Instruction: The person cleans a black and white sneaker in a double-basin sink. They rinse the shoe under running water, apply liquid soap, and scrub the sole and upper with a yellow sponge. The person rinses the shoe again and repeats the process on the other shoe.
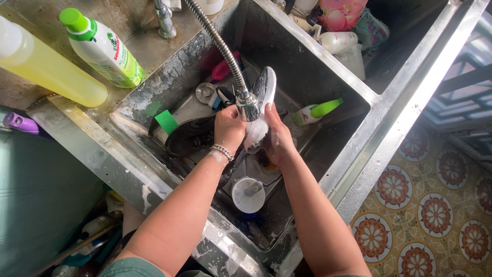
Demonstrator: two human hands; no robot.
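Here, over the steel sink [328,169], left hand [229,128] closed around the spray head [248,106] aims water down onto a white-soled shoe [262,105], which the soapy right hand [278,134] grips upright beneath it, a second black shoe [189,134] lying alongside.

A home washing corner: a worn steel sink [328,169] with a hose tap [220,48], detergent bottles [102,48] along its rim, and patterned floor tiles [435,215]
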